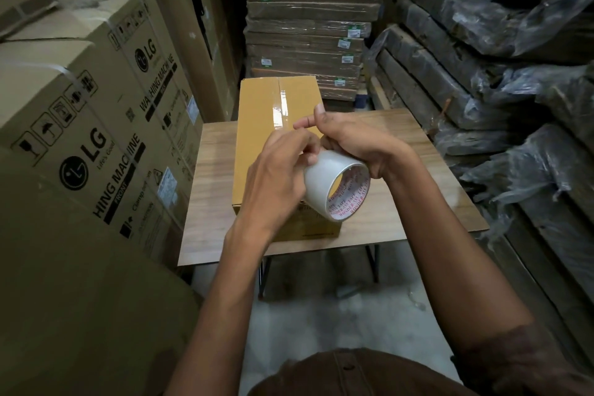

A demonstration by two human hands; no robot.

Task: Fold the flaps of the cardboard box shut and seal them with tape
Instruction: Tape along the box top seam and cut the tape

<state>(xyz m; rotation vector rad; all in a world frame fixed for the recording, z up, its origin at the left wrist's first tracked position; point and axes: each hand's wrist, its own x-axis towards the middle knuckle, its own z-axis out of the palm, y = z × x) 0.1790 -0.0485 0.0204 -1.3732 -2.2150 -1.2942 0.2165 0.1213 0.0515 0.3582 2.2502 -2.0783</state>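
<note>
While washing-machine cartons (96,125) towered on the left, flat cardboard bundles (308,26) rose at the far end and plastic-wrapped stacks (501,74) lined the right, the work itself sat on a small wooden tabletop (418,177) in the middle. On it lay the cardboard box (260,151), its long axis running from near to far, one short end toward the person and the other toward the bundles. Its top flaps were already folded down and met in a centre seam that followed the same long axis; a strip of clear tape (279,109) shone along the far part of that seam, while the near part was hidden behind the hands. The step in hand looked like the sealing, most likely the freeing of a fresh length of tape. The tape roll (336,185) was held just above the near half of the box, tilted, its open core facing near and right. The right hand (350,141) gripped the roll from its far side, fingers curled round it and the forefinger raised. The left hand (283,170) had its fingers pressed together at the roll's upper edge, apparently pinching or picking at the loose end, though the end itself could not be made out. The next move would probably call for a drawn-out length laid straight along the seam and pressed flat.
</note>
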